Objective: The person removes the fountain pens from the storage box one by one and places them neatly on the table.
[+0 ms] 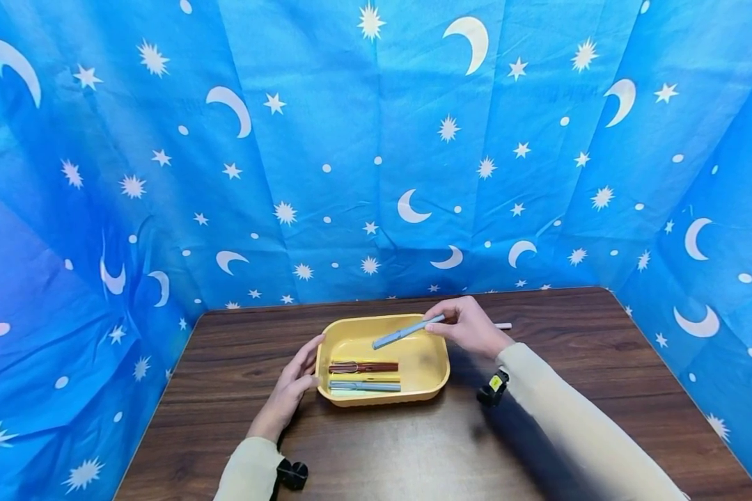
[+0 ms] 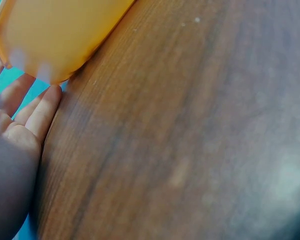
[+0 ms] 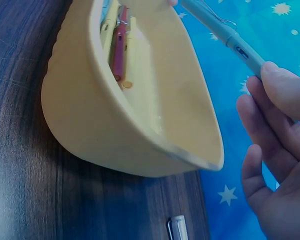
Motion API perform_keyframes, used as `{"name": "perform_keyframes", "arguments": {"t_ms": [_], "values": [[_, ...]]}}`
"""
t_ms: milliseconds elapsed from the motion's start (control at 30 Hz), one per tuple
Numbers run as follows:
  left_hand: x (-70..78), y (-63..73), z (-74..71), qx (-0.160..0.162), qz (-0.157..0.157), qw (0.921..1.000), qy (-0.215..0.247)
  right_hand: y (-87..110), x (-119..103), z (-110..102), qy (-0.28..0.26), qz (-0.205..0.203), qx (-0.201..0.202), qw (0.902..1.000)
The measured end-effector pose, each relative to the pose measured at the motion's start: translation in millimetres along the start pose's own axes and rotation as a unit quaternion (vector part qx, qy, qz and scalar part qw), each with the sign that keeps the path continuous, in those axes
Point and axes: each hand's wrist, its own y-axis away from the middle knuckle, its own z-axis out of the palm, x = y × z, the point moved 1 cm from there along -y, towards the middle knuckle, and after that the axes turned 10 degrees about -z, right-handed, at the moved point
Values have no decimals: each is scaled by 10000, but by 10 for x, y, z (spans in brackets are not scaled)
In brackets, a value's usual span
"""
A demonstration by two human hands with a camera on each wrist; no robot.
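Note:
A yellow plastic bin (image 1: 385, 400) stands on the table, and several clip pens lie side by side in its front left part. Among them are a dark red-brown pen (image 1: 382, 367), a yellow pen (image 1: 388, 378) and a grey-blue pen (image 1: 376, 386). Above the bin's back right part, my right hand (image 1: 470, 327) pinches another grey-blue pen (image 1: 395, 337) near one end, between thumb and fingertips; its clip shows in the right wrist view. My left hand (image 1: 291, 386) touches the outside of the bin's left end, its fingers (image 2: 45, 110) nearly straight against the wall.
A pale pen (image 1: 504, 325) lies on the table behind my right hand, to the right of the bin. The dark wooden table (image 1: 238, 369) ends at a blue cloth (image 1: 351, 104) with stars and moons, hanging behind and on both sides.

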Motion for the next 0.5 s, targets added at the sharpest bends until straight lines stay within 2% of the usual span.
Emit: {"name": "perform_keyframes", "arguments": {"t_ms": [167,500], "values": [[-9,2,-5,-20,41,10000,70,113,1,-131,-98,272,248,9993],[-9,-1,-1,-32,88,9999,67,328,72,-369,-51,509,909,9945]]}}
